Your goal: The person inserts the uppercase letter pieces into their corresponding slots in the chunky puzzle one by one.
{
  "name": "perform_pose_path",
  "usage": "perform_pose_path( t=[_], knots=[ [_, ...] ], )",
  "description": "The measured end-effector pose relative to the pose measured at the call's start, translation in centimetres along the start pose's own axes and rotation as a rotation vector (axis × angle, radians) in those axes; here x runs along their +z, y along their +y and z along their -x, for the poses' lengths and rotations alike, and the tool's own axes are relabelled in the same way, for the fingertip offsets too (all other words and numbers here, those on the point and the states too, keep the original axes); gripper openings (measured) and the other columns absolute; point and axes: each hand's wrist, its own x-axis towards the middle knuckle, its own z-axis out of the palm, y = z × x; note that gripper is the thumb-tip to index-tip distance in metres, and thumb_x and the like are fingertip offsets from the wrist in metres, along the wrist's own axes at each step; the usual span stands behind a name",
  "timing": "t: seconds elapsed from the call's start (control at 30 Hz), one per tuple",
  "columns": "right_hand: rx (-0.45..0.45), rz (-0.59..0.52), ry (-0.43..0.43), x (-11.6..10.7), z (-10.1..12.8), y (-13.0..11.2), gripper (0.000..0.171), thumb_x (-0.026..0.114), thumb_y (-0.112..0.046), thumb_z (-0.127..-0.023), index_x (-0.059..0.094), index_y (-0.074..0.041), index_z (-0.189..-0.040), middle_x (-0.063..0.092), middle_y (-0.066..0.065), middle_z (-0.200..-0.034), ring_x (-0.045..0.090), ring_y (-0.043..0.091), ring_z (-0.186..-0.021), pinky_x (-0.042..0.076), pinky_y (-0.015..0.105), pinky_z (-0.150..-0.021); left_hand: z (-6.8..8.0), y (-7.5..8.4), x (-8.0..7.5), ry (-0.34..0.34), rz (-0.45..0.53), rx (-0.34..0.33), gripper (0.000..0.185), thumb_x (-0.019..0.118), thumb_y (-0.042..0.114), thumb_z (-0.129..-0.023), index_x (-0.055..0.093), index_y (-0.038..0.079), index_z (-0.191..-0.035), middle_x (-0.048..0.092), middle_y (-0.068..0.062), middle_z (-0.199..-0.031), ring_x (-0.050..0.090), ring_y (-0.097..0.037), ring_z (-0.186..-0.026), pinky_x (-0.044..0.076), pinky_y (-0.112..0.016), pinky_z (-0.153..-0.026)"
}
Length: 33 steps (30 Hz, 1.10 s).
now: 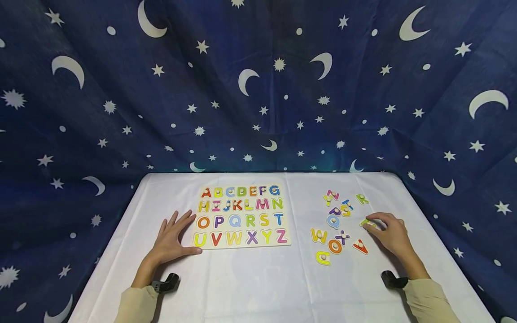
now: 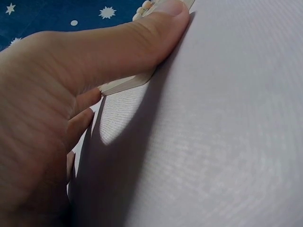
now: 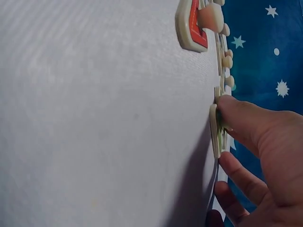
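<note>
Steadying the alphabet puzzle board (image 1: 241, 217) with spread fingers, the left hand (image 1: 173, 237) is lying flat at its near corner, while the right hand (image 1: 389, 233) is pinching a green letter piece (image 1: 367, 223); eleven more loose letters (image 1: 335, 224) are lying just left of it. In the left wrist view, the thumb (image 2: 142, 35) is pressing the board's edge. In the right wrist view, fingertips (image 3: 232, 111) are touching the green piece beside a red letter (image 3: 194, 26).
</note>
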Motion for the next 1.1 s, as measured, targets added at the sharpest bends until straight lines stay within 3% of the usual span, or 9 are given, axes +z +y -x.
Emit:
perform_pose_path(
  t=[0.13, 0.27, 0.53, 1.1],
  knots=[
    [-0.027, -0.023, 0.015, -0.20, 0.09, 0.29, 0.026, 0.085, -0.007, -0.082, 0.075, 0.000, -0.105, 0.068, 0.029, -0.118, 0.057, 0.050, -0.117, 0.042, 0.064, -0.096, 0.04, 0.02, -0.04, -0.005, -0.001, -0.005, 0.113, 0.091, 0.061, -0.061, 0.048, 0.012, -0.153, 0.035, -0.016, -0.164, 0.010, -0.048, -0.154, 0.000, -0.069, -0.121],
    [0.012, -0.037, -0.011, -0.36, 0.30, 0.39, 0.026, 0.084, -0.011, -0.085, 0.075, 0.001, -0.106, 0.067, 0.028, -0.122, 0.056, 0.051, -0.121, 0.045, 0.066, -0.098, 0.08, -0.02, -0.08, -0.005, -0.002, -0.002, 0.113, 0.092, 0.060, -0.061, 0.048, 0.011, -0.153, 0.036, -0.016, -0.164, 0.011, -0.048, -0.154, 0.000, -0.069, -0.121],
    [0.063, -0.036, -0.006, -0.28, 0.45, 0.35, 0.025, 0.081, -0.015, -0.089, 0.076, 0.003, -0.106, 0.065, 0.028, -0.128, 0.052, 0.053, -0.127, 0.042, 0.067, -0.102, -0.05, -0.14, -0.13, -0.013, -0.005, -0.005, 0.113, 0.091, 0.059, -0.061, 0.047, 0.011, -0.153, 0.035, -0.015, -0.164, 0.010, -0.048, -0.154, 0.000, -0.068, -0.122],
    [0.047, -0.017, -0.046, -0.83, -0.11, -0.24, 0.022, 0.081, -0.012, -0.088, 0.076, 0.004, -0.101, 0.066, 0.028, -0.123, 0.056, 0.051, -0.122, 0.046, 0.067, -0.099, -0.02, -0.04, -0.14, -0.010, -0.002, -0.002, 0.113, 0.091, 0.059, -0.061, 0.047, 0.011, -0.153, 0.035, -0.016, -0.164, 0.010, -0.047, -0.154, 0.000, -0.068, -0.122]
  ],
)
